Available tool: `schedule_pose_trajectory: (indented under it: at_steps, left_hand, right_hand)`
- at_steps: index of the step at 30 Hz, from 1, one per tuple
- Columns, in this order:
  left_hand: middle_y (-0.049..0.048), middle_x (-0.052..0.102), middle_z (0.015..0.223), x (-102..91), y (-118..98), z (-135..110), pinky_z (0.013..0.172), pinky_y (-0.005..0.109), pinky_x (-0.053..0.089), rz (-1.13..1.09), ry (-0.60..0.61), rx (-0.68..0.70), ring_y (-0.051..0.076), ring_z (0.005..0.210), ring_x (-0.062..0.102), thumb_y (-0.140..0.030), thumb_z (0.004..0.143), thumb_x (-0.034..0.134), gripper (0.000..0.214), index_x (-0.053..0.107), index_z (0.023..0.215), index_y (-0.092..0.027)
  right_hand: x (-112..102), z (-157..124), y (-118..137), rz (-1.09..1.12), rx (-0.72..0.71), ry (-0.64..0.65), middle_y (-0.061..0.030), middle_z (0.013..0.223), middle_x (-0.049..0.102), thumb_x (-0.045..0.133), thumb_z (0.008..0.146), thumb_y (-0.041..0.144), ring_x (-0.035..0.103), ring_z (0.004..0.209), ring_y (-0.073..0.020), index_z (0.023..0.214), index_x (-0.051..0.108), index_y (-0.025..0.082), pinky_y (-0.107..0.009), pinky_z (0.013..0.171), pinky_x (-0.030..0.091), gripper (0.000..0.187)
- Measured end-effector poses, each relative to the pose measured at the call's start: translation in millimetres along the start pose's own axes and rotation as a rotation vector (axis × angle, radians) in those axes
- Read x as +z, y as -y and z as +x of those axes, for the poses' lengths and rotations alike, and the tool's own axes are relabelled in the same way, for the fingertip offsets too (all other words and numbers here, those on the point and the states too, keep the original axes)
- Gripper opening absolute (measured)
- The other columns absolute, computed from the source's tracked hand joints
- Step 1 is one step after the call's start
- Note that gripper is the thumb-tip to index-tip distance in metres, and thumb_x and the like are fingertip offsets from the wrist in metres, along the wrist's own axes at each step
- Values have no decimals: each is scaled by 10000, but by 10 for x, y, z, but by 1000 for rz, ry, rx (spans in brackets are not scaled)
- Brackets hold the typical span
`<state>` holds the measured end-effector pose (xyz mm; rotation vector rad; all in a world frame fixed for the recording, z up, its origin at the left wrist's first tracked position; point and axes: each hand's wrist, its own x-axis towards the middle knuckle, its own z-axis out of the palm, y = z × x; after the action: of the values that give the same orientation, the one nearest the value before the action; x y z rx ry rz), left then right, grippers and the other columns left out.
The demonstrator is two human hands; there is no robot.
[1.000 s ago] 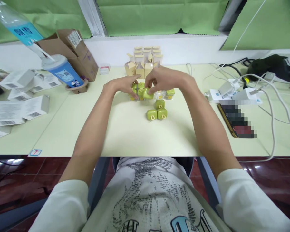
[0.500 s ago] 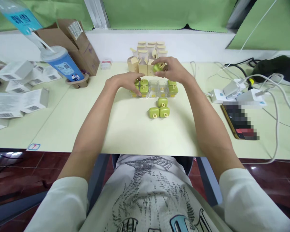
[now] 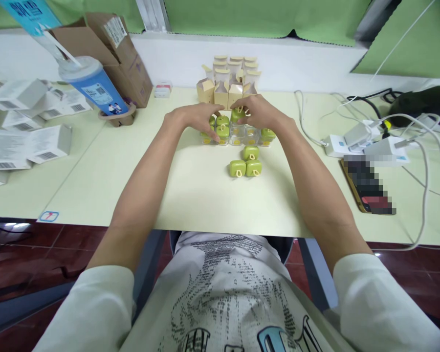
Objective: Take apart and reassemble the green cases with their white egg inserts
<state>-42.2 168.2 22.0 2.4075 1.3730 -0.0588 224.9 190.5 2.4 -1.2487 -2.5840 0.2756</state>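
My right hand [image 3: 258, 112] pinches a small green case [image 3: 237, 115] just above a row of clear plastic boxes [image 3: 242, 137] on the pale table [image 3: 198, 190]. My left hand [image 3: 194, 120] rests with curled fingers on the left end of that row, touching green cases [image 3: 222, 131] seated in the boxes. Three loose green cases [image 3: 246, 164] with yellow loops lie nearer to me. Behind the hands stands a cluster of small cream cartons [image 3: 229, 80], some with open flaps.
A brown cardboard box [image 3: 113, 54] and a blue cup [image 3: 93, 90] stand at the back left, with white labelled boxes [image 3: 29, 142] further left. At the right lie a phone [image 3: 366, 183], white chargers [image 3: 366, 142], cables and a black bag [image 3: 421, 102].
My right hand lifted a green case from the row toward the cartons, then brought it back down over the clear boxes. The left hand stayed on the row's left end.
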Motion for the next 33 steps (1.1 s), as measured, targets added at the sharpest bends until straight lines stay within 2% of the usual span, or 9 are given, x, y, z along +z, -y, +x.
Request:
schedule_pose_trajectory:
  at_steps: [7, 13, 15, 18, 22, 25, 29, 33]
  left_hand:
    - [99, 503, 1875, 3, -1, 5, 1387, 487, 409, -9, 16, 3, 452, 1669, 545, -732, 684, 936, 1448, 257, 1901, -338]
    - [95, 535, 1853, 5, -9, 4, 1379, 486, 421, -8, 7, -3, 450, 1670, 540, -722, 672, 945, 1449, 271, 1896, -339]
    - [94, 525, 1863, 5, -24, -10, 1380, 480, 423, -7, 8, -5, 443, 1664, 547, -738, 670, 943, 1446, 282, 1892, -337]
    - [105, 520, 1868, 7, -52, -31, 1383, 475, 418, 2, 4, -10, 436, 1661, 553, -780, 666, 939, 1462, 291, 1888, -308]
    - [113, 494, 1884, 9, -66, -33, 1407, 467, 381, 16, 6, -25, 435, 1690, 515, -792, 665, 936, 1497, 252, 1895, -285]
    - [114, 477, 1894, 6, -59, -23, 1403, 441, 382, 12, 14, -25, 421, 1699, 509, -784, 657, 929, 1500, 245, 1896, -287]
    - [100, 494, 1884, -2, -66, -31, 1390, 430, 405, 17, 16, -29, 394, 1696, 523, -780, 641, 907, 1472, 276, 1886, -314]
    - [130, 498, 1880, -9, -108, -82, 1381, 430, 429, -6, 7, -30, 396, 1675, 552, -795, 608, 915, 1497, 306, 1878, -288]
  right_hand:
    - [8, -24, 51, -17, 20, 60, -163, 1446, 832, 887, 984, 149, 763, 1286, -348, 1587, 774, 175, -481, 1183, 579, 614]
    - [75, 5, -39, 64, 67, 40, -149, 1431, 839, 933, 977, 230, 775, 1325, -377, 1546, 796, 210, -486, 1186, 595, 586]
    - [93, 22, -68, 78, 89, 16, -137, 1351, 863, 894, 1006, 236, 795, 1264, -356, 1473, 827, 200, -484, 1164, 603, 473]
    - [100, 42, -79, 66, 136, -5, -114, 1178, 885, 864, 1001, 211, 807, 1149, -326, 1224, 898, 182, -463, 1099, 616, 228]
    - [96, 62, -17, 90, 163, -29, -109, 1123, 889, 900, 941, 164, 815, 1120, -297, 1106, 909, 160, -398, 1066, 609, 165]
    - [94, 60, 70, 57, 194, -32, -142, 1149, 895, 899, 946, 140, 818, 1141, -295, 1112, 911, 113, -372, 1069, 595, 169]
    - [-12, -22, 162, 65, 197, 12, -182, 1244, 891, 896, 990, 167, 817, 1188, -301, 1244, 887, 50, -375, 1088, 592, 280]
    - [-304, -238, 300, 79, 142, 57, -194, 1442, 839, 907, 1014, 318, 790, 1306, -346, 1382, 846, 114, -450, 1140, 611, 426]
